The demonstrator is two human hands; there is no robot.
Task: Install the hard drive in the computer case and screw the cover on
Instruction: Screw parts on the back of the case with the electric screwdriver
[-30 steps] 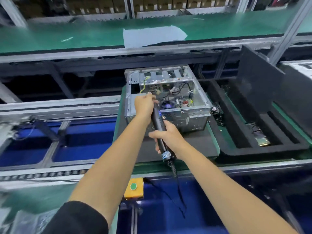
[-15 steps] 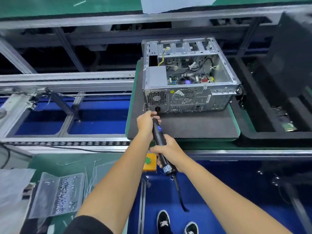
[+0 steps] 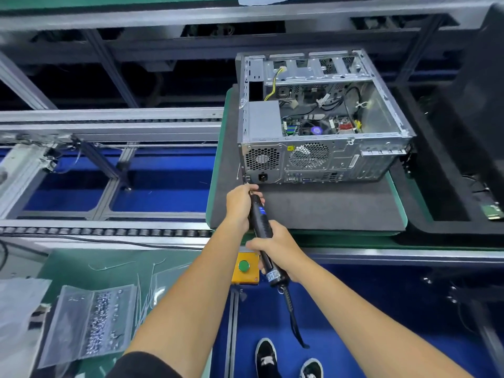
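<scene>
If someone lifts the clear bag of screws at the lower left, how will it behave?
The bag of screws is thin clear plastic lying flat, so it would probably sag. The many small metal pieces inside likely make it heavy for its size and would slide to the lowest corner.

The computer case (image 3: 324, 118) sits on a foam mat (image 3: 327, 205), toward the mat's far edge, open side up. The electric screwdriver (image 3: 261, 230) points at the case's near left corner, left hand (image 3: 240, 208) up by the tip, right hand (image 3: 275, 249) further back. Tray (image 3: 436, 214) lies right of the mat. Bag of what's probably screws (image 3: 90, 323) sits on the bench's near left, push button box (image 3: 244, 267) at its near edge.
</scene>
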